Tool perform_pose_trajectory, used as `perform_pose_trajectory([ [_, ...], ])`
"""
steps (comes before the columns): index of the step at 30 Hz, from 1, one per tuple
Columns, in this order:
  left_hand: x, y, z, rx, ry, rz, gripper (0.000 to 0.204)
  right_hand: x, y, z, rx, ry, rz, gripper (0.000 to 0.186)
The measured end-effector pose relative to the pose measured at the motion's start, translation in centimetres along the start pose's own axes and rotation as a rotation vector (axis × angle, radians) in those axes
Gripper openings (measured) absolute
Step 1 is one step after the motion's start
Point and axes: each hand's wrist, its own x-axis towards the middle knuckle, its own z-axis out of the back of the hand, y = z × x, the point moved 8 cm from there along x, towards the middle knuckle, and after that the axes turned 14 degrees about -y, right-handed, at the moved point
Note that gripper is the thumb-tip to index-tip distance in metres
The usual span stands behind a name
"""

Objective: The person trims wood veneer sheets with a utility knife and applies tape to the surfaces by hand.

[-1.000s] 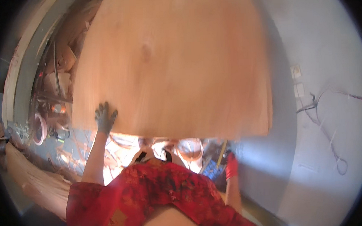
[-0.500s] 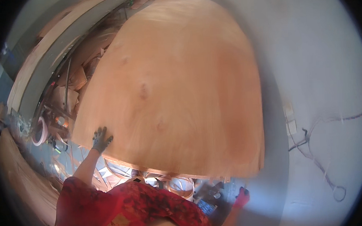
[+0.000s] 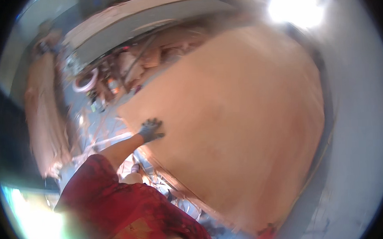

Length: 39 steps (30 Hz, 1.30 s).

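Observation:
A large stack of wood veneer sheets (image 3: 226, 122) fills the middle of the view, its top face pale orange-brown and blurred. My left hand (image 3: 151, 130), in a grey glove, lies flat on the top sheet near its left edge, fingers spread. At the sheet's near right corner is my right hand (image 3: 264, 236), in a red glove with dark fingertips. Motion smears it at the lower rim, so whether it grips the corner cannot be made out.
A bundle of brownish sheets (image 3: 48, 114) stands at the left. Near it are a pinkish ring-shaped rim (image 3: 85, 81) and scattered veneer scraps (image 3: 151, 56). A long grey-sided beam (image 3: 143, 24) runs across the back. A pale wall (image 3: 355, 111) rises at the right.
My view has swung left, so the stack appears turned and farther right. My left hand stays on the top sheet; my right hand has come from beside the stack to its near right corner.

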Motion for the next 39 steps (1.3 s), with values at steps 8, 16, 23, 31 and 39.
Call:
perform_pose_trajectory([
  [8, -0.6, 5.1, 5.2, -0.426, 0.095, -0.016, 0.077, -26.1, 10.8, -25.5, 0.605, 0.531, -0.212, 0.041],
  [16, -7.7, 28.9, 14.2, -0.750, -0.121, -0.053, 0.045, -50.5, 22.1, -39.0, 0.514, 0.567, -0.128, 0.039],
  [23, -10.8, 52.9, 19.5, -0.712, -0.351, 0.387, 0.043, -70.0, 31.1, -53.5, 0.563, 0.767, -0.136, 0.029],
  [31, 9.6, 51.0, 32.4, -1.131, -0.172, -0.089, 0.055, -108.0, 20.8, -66.9, 0.213, 1.556, -0.057, 0.035],
  [39, 12.0, 70.8, 40.3, -0.581, -0.226, 0.393, 0.032, -110.7, 45.3, -101.3, 0.206, 1.160, 1.186, 0.039],
])
